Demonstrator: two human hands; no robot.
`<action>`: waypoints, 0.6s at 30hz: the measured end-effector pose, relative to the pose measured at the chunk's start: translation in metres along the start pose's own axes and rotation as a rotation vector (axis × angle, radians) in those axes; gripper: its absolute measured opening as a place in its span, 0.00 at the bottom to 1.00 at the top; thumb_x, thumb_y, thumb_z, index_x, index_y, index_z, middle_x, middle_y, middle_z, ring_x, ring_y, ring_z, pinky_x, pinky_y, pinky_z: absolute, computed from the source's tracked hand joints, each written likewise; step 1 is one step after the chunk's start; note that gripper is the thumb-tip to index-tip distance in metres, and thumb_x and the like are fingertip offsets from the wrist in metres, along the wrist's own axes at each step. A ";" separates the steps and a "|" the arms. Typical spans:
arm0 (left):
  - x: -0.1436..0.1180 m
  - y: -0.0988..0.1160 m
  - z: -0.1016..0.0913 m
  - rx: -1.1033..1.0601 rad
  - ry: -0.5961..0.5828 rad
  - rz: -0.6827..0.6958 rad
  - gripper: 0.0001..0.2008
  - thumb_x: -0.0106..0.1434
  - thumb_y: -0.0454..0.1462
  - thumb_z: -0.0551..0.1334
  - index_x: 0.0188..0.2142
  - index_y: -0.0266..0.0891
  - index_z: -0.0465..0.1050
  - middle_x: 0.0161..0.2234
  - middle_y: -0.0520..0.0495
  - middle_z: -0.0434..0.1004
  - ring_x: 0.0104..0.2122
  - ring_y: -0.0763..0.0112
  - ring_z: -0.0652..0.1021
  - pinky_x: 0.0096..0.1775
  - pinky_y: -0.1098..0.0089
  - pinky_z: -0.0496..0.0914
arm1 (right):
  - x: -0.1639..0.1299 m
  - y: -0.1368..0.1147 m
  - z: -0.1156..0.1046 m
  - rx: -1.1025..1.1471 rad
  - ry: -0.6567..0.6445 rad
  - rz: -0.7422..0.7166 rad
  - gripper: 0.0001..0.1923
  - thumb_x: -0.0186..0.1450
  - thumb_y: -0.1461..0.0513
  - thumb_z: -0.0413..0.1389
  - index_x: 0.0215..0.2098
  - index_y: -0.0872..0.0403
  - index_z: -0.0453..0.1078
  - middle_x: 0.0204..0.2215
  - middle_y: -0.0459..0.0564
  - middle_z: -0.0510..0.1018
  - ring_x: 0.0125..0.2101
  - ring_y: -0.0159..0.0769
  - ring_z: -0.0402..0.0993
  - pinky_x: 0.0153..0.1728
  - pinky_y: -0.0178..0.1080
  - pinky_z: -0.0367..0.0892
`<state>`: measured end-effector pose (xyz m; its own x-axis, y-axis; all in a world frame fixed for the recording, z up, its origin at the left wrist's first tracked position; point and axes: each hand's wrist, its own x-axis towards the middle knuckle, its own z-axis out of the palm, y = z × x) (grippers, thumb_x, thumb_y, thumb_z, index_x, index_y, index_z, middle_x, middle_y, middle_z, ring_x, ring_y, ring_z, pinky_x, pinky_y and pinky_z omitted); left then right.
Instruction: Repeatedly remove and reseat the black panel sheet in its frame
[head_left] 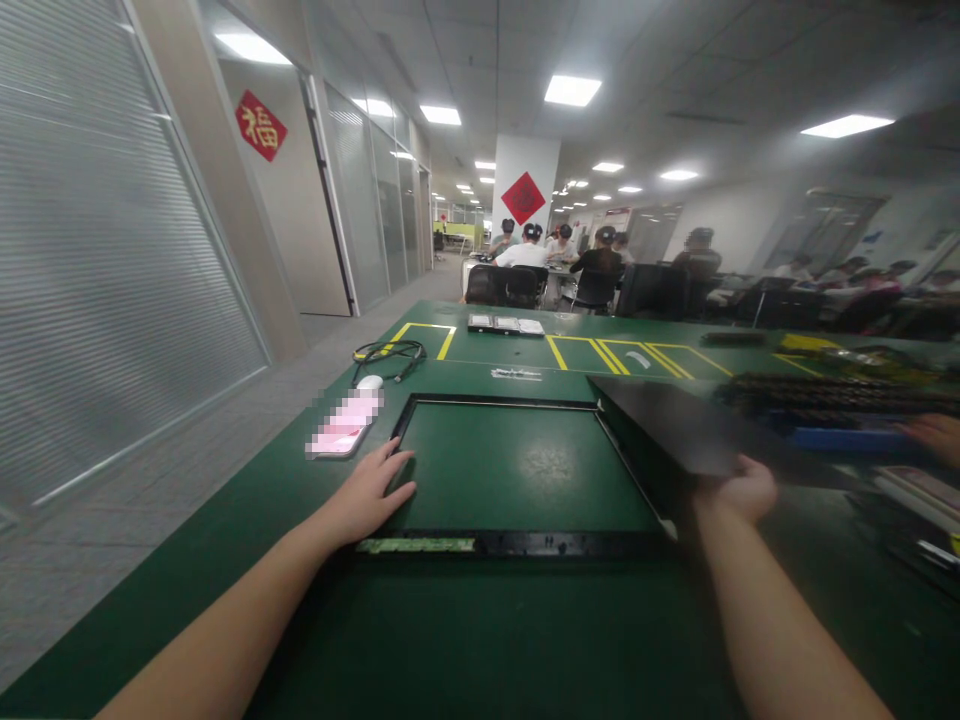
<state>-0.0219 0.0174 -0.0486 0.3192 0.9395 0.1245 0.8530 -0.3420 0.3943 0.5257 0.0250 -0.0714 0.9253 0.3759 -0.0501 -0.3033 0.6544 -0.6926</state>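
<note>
- On the green table, at 12 o'clock from me, lies the black frame, flat, its open middle showing green; its long axis looks to run from 9 to 3 o'clock.
- At the frame's 9 o'clock side rests my left hand, fingers spread and loose, thumb over the opening; it seems to press lightly on the left bar and grips nothing.
- At about 2 o'clock from me, my right hand is closed on the near edge of the dark panel; it is blurred, so I cannot tell how each finger sits.
- The relation I judge to matter most: the panel is tilted along the frame's 3 o'clock bar, just beside the opening rather than over it. Whether its left edge touches that bar, I cannot tell; nor is its long axis clear in the blur.
- My right hand is the nearer to the panel; my left is across the opening, at the far bar from it.
- At the frame's 7 o'clock, a green strip shows along the near bar.
- Towards 10 o'clock from the frame sit a phone and a mouse, both clear of my left hand.
- At 3 o'clock, another person's hand is near a blue tray, apart from my panel.
</note>
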 end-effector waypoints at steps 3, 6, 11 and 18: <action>0.000 0.001 0.000 0.020 -0.019 -0.015 0.33 0.67 0.50 0.56 0.64 0.31 0.70 0.71 0.26 0.58 0.69 0.41 0.64 0.66 0.45 0.60 | 0.005 0.004 -0.004 -0.045 0.107 -0.031 0.09 0.51 0.64 0.55 0.31 0.50 0.61 0.29 0.43 0.70 0.27 0.35 0.72 0.25 0.40 0.75; 0.000 0.001 0.001 0.036 -0.024 -0.025 0.33 0.67 0.51 0.55 0.64 0.32 0.70 0.71 0.26 0.59 0.69 0.41 0.64 0.66 0.45 0.59 | 0.005 0.005 -0.005 -0.064 0.212 0.073 0.09 0.49 0.66 0.54 0.29 0.51 0.62 0.27 0.43 0.69 0.26 0.35 0.72 0.25 0.38 0.75; 0.001 -0.003 0.003 0.022 -0.002 0.001 0.32 0.67 0.52 0.56 0.62 0.34 0.72 0.70 0.28 0.61 0.68 0.41 0.65 0.66 0.44 0.60 | 0.003 -0.003 -0.004 -0.031 0.191 0.239 0.09 0.51 0.67 0.51 0.31 0.51 0.64 0.28 0.45 0.74 0.27 0.36 0.75 0.24 0.39 0.77; 0.001 -0.004 0.005 -0.008 0.022 0.015 0.32 0.66 0.52 0.57 0.61 0.34 0.73 0.69 0.27 0.63 0.68 0.39 0.66 0.65 0.42 0.61 | 0.013 0.001 -0.013 -0.199 0.108 0.362 0.16 0.47 0.74 0.52 0.31 0.52 0.64 0.26 0.41 0.72 0.22 0.32 0.72 0.21 0.36 0.75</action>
<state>-0.0233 0.0195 -0.0545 0.3225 0.9345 0.1508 0.8448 -0.3561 0.3993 0.5405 0.0224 -0.0817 0.7890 0.4800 -0.3836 -0.5730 0.3493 -0.7414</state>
